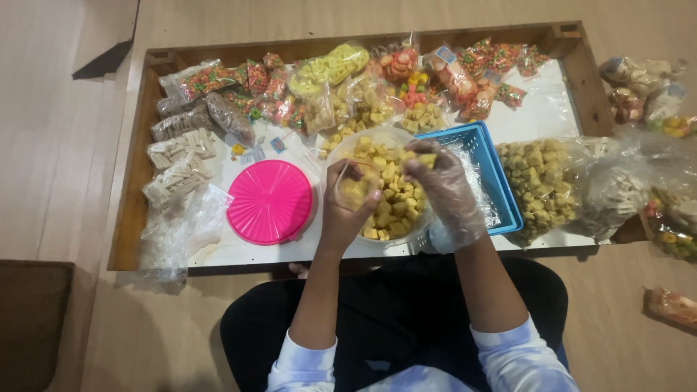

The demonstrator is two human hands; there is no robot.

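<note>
A round clear tub point(417, 234) of yellow snack cubes sits at the near edge of a low wooden-framed table point(131, 210). My left hand point(348, 210), bare, holds a small clear bag point(356, 187) with a few yellow cubes in it, just over the tub. My right hand point(444, 190) wears a thin clear plastic glove and pinches yellow cubes point(427, 158) above the tub, close to the bag's mouth.
A pink round lid point(270, 202) lies left of the tub. A blue basket point(486, 165) with clear bags stands right of it, then a big bag of yellow cubes point(537, 185). Packed snack bags point(319, 91) fill the far side; more lie on the floor point(671, 305) at right.
</note>
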